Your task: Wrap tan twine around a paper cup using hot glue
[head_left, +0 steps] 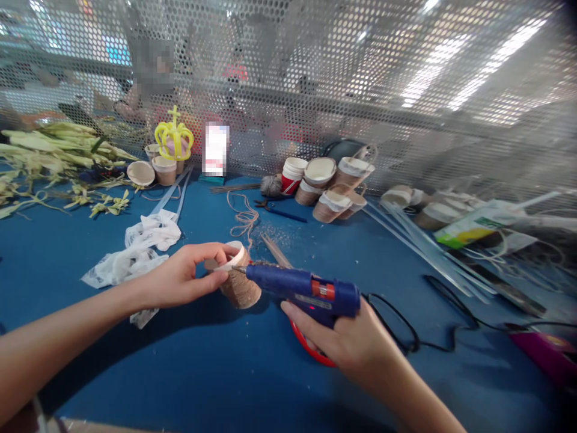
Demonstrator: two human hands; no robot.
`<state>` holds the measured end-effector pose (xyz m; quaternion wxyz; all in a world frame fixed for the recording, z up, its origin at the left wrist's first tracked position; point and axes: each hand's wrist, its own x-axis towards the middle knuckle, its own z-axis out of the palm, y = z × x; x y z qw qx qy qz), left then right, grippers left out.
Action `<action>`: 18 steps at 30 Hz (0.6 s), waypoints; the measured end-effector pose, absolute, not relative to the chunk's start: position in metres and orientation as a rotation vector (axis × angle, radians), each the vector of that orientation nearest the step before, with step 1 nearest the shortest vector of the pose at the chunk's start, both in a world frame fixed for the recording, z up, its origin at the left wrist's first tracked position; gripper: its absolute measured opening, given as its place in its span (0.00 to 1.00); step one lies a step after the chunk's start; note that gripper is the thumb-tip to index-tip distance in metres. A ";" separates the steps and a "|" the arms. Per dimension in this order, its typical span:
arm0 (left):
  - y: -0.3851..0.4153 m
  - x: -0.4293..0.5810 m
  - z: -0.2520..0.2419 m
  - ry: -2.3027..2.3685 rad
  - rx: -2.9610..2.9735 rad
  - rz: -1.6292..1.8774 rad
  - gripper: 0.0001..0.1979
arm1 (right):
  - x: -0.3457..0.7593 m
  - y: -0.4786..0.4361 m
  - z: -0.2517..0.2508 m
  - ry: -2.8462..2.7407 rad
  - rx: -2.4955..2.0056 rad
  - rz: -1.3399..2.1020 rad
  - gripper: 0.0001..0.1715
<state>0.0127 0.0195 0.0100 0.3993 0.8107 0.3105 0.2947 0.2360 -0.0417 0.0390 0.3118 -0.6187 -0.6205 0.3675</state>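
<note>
My left hand (189, 273) pinches the white rim of a paper cup (243, 285) wrapped in brown twine, which is tilted above the blue table. Wrapped round the handle of a blue hot glue gun (302, 285) is my right hand (342, 340). The gun's metal nozzle points left and meets the cup near its rim, close to my left fingertips; whether it touches I cannot tell. Loose twine (243, 219) trails behind the cup. Red-handled scissors (311, 352) lie under the gun, partly hidden by it and my right hand.
Twine-wrapped cups (331, 204) stand at the back beside a perforated metal screen (288, 72). Clear glue sticks (428, 252) and a black cable (433, 346) lie on the right. Crumpled white plastic (135, 252), a yellow crown (174, 138) and dried husks (58, 144) are on the left.
</note>
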 end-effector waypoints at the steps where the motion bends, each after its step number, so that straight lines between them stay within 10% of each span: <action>1: 0.020 0.013 0.010 0.784 2.053 0.747 0.07 | 0.235 -0.041 0.038 -1.608 -1.650 0.988 0.09; 18: 0.020 0.013 0.012 0.751 2.081 0.746 0.08 | 0.232 -0.045 0.043 -1.563 -1.791 0.912 0.20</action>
